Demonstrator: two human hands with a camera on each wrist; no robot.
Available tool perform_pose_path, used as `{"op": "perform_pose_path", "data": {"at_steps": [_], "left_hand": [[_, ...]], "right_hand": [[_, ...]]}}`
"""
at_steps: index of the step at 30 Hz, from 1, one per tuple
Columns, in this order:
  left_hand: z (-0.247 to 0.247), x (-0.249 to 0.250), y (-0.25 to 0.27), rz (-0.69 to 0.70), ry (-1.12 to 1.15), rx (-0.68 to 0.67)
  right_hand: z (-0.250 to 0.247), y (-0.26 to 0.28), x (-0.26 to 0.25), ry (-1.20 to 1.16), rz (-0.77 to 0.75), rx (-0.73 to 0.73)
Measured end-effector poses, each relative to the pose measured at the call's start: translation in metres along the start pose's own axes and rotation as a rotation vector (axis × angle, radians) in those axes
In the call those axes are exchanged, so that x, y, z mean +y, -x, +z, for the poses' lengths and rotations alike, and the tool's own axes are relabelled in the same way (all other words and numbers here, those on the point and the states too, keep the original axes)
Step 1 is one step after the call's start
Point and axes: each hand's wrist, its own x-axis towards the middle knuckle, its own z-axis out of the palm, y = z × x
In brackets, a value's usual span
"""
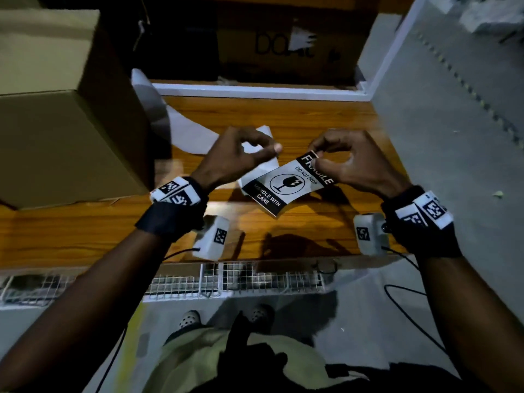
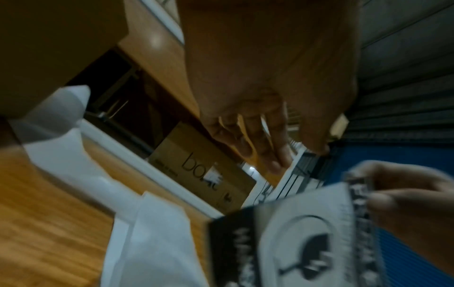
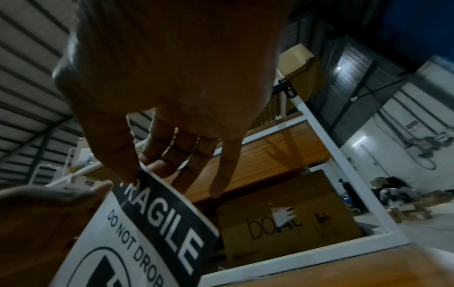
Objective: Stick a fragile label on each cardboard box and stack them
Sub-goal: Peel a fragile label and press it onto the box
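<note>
A black-and-white fragile label hangs in the air over the wooden table. My right hand pinches its top black band between thumb and forefinger; the right wrist view shows this pinch on the label. My left hand pinches the white backing paper, which is partly peeled off behind the label. The label is blurred in the left wrist view. A large plain cardboard box stands on the table to the left of my hands.
Loose white backing sheets lie on the table beside the big box. Beyond the table's far white rail sits a brown printed box, lower down. A wire mesh rack runs along the table's near edge. Grey floor lies to the right.
</note>
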Motion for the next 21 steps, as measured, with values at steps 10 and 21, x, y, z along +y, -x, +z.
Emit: {"op": "perform_pose_path", "data": {"at_steps": [10, 21], "left_hand": [[-0.044, 0.002, 0.073, -0.002, 0.032, 0.049], [-0.155, -0.034, 0.228, -0.129, 0.313, 0.367]], "right_hand": [[0.04, -0.014, -0.064, -0.075, -0.079, 0.0], [0.16, 0.008, -0.175, -0.489, 0.094, 0.268]]}}
